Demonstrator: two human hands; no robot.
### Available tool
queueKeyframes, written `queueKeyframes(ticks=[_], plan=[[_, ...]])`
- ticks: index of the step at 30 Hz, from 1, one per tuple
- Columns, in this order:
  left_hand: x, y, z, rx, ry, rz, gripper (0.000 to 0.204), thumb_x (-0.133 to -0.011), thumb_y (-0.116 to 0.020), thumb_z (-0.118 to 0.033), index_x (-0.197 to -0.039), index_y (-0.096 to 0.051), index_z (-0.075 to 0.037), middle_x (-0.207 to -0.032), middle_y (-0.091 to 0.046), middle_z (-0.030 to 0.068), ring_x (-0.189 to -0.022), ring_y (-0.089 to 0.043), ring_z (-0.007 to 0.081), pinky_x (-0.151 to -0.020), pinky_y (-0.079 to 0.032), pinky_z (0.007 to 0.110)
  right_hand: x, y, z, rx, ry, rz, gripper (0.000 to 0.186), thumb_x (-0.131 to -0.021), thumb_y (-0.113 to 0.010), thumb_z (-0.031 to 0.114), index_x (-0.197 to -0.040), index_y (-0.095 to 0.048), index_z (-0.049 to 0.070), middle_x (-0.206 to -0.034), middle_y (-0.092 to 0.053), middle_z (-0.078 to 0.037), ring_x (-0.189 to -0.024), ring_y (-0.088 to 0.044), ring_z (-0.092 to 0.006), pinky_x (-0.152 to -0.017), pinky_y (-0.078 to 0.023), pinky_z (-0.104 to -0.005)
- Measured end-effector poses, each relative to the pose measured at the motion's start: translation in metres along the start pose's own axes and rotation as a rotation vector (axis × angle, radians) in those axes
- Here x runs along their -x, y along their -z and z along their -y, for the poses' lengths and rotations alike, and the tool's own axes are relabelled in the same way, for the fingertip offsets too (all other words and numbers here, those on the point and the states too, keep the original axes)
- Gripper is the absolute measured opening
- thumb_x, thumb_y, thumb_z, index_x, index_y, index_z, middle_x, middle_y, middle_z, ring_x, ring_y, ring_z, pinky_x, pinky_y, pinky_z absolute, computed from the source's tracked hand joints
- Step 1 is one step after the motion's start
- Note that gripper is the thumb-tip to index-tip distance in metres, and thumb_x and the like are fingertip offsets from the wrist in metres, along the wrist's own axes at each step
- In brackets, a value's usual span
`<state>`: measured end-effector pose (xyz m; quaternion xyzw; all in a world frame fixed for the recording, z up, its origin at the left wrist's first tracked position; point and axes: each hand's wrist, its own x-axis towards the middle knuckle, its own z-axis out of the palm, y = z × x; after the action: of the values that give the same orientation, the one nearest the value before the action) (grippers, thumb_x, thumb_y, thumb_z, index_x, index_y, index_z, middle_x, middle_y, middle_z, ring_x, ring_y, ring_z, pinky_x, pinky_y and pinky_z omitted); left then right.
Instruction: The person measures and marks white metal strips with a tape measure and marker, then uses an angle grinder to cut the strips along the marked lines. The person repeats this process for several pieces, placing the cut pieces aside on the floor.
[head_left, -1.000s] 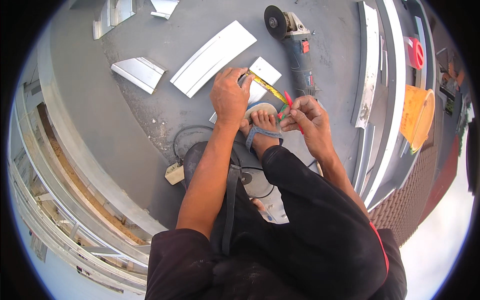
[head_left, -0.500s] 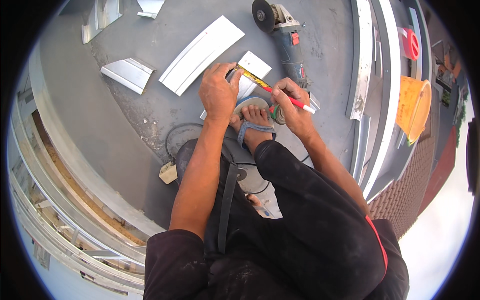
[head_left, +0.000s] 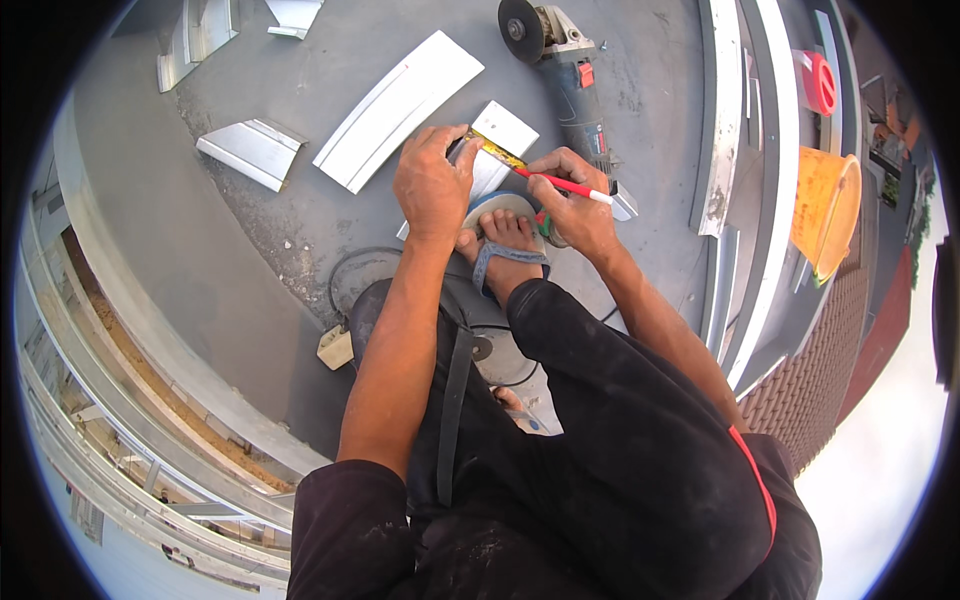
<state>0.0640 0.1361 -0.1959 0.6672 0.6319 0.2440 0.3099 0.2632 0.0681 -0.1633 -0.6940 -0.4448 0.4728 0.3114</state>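
One yellow tape measure (head_left: 500, 153) between left hand (head_left: 433, 187) and right hand (head_left: 583, 208)

The yellow tape measure has its strip across a short white piece (head_left: 508, 122), which is in the middle of the scene, just beyond the person's foot (head_left: 512, 232). The left hand is at the left side of this piece; its thumb and fingers are bent and they grasp the left end of the strip. The right hand is at the right side. Its thumb and fingers pinch a red pencil (head_left: 565, 184), whose white end points to the right, while its tip is at the right part of the strip. Near the right hand shows a small green and red object (head_left: 543, 222), partly hidden, so I cannot tell if the palm also holds it.

Farther and to the left lies a longer white panel (head_left: 398, 112) with a small red mark, and more to the left an angled white piece (head_left: 252, 153). On the far side, right of the short white piece, an angle grinder (head_left: 578, 100) lies on the grey surface (head_left: 645, 60). At the right there are long pale profiles (head_left: 718, 120), then an orange bucket (head_left: 825, 208). On the near left, a cream-coloured block (head_left: 336, 347) is beside the person's leg (head_left: 372, 305).
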Motion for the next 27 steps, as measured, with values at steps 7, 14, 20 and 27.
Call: queueKeyframes(ticks=[7, 14, 20, 27], plan=[[0.0, 0.001, -0.001, 0.0, 0.014, 0.006, 0.027, -0.094, -0.09, -0.022, -0.112, -0.084, -0.003, -0.11, -0.083, 0.0148, -0.101, -0.079, 0.0366, -0.089, -0.06, 0.044, -0.002, 0.001, 0.0, 0.004, -0.053, 0.041, 0.018, -0.097, -0.073, 0.013, -0.108, -0.075, -0.001, -0.097, -0.083, -0.015, -0.087, -0.079, -0.0195, -0.082, -0.061, -0.0363], [0.001, -0.002, 0.002, 0.011, -0.02, -0.004, 0.025, -0.094, -0.089, -0.021, -0.112, -0.083, -0.005, -0.106, -0.08, 0.0093, -0.101, -0.076, 0.0318, -0.086, -0.061, 0.044, 0.0, -0.001, 0.0, 0.016, -0.001, -0.026, 0.017, -0.098, -0.075, 0.013, -0.107, -0.074, -0.001, -0.093, -0.08, -0.013, -0.082, -0.076, -0.0199, -0.08, -0.06, -0.0383], [0.0, 0.0, 0.005, 0.023, 0.009, 0.009, 0.028, -0.094, -0.089, -0.022, -0.114, -0.083, -0.003, -0.111, -0.082, 0.0163, -0.104, -0.078, 0.0383, -0.091, -0.06, 0.046, 0.03, 0.013, 0.004, 0.377, 0.322, -0.059, 0.036, -0.096, -0.084, 0.019, -0.127, -0.073, 0.004, -0.121, -0.074, -0.016, -0.105, -0.072, -0.0344, -0.092, -0.059, -0.0449], [0.0, 0.0, -0.001, 0.01, 0.04, 0.066, 0.031, -0.095, -0.088, -0.02, -0.121, -0.081, -0.006, -0.117, -0.08, 0.0112, -0.111, -0.074, 0.0339, -0.095, -0.06, 0.045, 0.054, 0.002, -0.033, 0.642, 0.404, -0.064, 0.083, -0.088, -0.091, 0.017, -0.16, -0.051, 0.002, -0.153, -0.059, -0.026, -0.135, -0.062, -0.0451, -0.113, -0.053, -0.0518]])
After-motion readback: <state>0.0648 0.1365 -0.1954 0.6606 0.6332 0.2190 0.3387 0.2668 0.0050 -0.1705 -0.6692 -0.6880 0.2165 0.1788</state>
